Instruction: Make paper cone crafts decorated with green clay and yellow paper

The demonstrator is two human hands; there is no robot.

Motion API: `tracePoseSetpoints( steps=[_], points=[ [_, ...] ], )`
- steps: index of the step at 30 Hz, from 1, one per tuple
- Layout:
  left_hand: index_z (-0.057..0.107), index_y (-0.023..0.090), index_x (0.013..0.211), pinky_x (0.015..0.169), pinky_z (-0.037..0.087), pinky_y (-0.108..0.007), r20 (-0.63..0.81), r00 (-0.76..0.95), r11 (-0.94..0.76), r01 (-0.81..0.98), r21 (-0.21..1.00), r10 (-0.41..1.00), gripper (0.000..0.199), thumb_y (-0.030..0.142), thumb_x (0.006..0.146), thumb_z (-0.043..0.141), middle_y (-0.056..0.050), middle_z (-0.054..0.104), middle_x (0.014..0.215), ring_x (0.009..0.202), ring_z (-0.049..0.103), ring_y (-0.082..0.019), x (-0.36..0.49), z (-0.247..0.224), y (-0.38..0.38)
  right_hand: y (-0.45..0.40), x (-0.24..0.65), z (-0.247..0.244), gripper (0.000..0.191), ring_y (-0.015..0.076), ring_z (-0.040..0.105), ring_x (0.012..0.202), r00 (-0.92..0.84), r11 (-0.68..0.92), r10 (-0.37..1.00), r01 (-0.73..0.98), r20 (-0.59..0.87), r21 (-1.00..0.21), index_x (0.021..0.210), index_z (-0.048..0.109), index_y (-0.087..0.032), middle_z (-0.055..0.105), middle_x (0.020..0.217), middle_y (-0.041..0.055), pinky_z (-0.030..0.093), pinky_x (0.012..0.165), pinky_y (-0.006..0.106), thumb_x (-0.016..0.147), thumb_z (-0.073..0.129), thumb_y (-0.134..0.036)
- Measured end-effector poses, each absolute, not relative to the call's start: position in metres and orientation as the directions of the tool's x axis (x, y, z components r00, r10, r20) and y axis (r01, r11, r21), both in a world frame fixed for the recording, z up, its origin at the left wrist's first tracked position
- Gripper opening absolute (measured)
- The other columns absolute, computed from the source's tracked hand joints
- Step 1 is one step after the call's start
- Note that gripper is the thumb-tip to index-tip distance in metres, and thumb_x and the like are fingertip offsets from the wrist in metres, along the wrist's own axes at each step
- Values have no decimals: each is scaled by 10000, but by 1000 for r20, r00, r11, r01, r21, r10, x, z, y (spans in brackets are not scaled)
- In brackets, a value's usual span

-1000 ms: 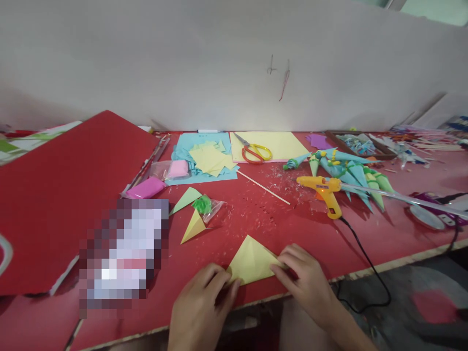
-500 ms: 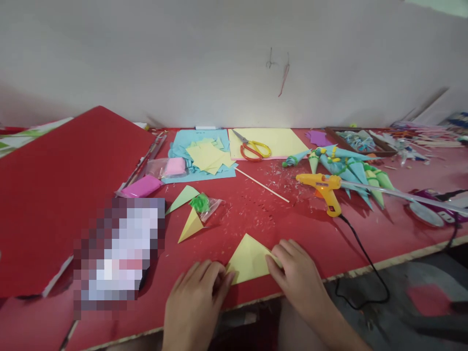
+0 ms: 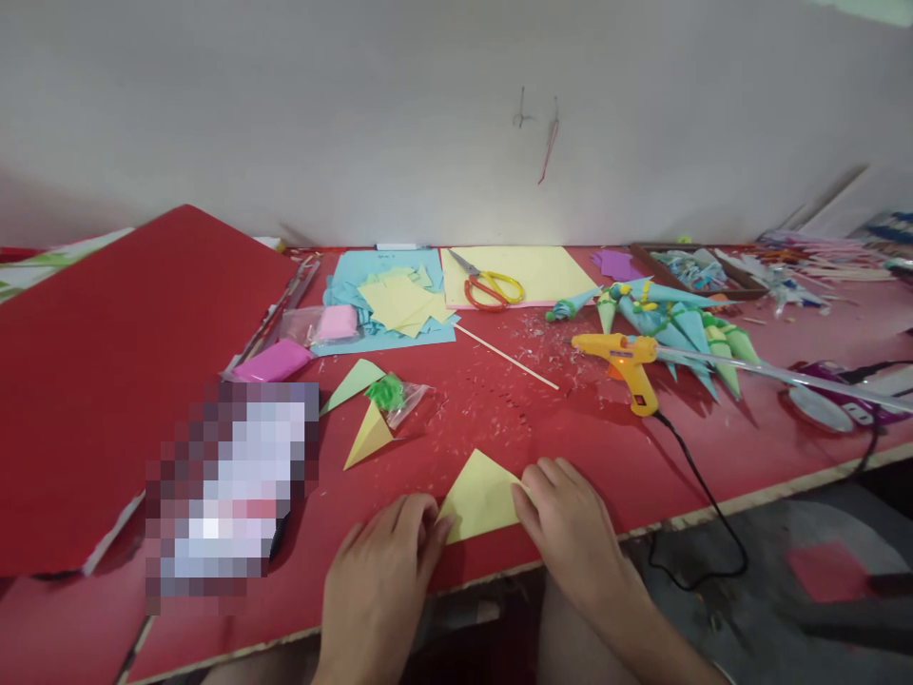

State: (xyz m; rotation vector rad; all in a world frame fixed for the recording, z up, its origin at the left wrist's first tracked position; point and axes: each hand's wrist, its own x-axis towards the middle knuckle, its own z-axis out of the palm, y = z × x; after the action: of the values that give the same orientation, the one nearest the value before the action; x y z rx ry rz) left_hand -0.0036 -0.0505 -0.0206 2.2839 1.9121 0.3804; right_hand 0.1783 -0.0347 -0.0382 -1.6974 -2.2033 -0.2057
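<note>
1. Compared with a second ago, my right hand has crept a little further in over the sheet, so less of its right corner shows.
2. My left hand stays at the opposite corner, and the tools and paper beyond my hands lie in the same arrangement (my view has shifted slightly, so everything sits a touch higher and further left).
3. The yellow paper lies between my two hands, near the table's front edge, its peak pointing away from me.
4. My left fingers are curled, thumb and fingers nearly closed at the left corner, which they hold.
5. My right hand is curled likewise, its thumb on the paper and its fingers bunched at the right corner, gripping it.
6. Ahead of my left hand lie a folded yellow piece, a pale green piece and a bright green bundle.
7. Beyond my right hand, a yellow glue gun lies on the red table; a thin stick and scissors lie farther off, ahead of the gap between my hands.
</note>
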Motion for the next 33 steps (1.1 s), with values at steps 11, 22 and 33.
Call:
tracePoseSetpoints(
  steps=[11,22,33],
  points=[
    [579,232,925,612,470,-254,150,375,-404,859,316,915,200,300,854,405,-13,610,816,708,598,-158,-25,-28,-38,-36,171,-36,224,210,489,597,-182,217,912,974,368,-57,662,463,-204,544,603,45,343,564,315,864,372,-166],
    [430,402,1226,783,475,-316,46,721,-721,687,85,692,428,197,850,450,-35,521,1089,949,539,-178,-51,-19,-20,-36,171,-32,90,213,518,622,-173,206,940,975,294,-84,723,499,-189,576,643,30,366,559,310,762,543,-120],
    [366,394,1278,816,463,-333,-73,747,-728,662,181,661,523,159,826,486,-39,507,1103,989,523,-191,-53,-8,-9,-40,169,-32,230,198,492,851,-442,488,757,872,480,34,968,560,-222,577,941,60,316,914,431,825,455,-76]
  ],
)
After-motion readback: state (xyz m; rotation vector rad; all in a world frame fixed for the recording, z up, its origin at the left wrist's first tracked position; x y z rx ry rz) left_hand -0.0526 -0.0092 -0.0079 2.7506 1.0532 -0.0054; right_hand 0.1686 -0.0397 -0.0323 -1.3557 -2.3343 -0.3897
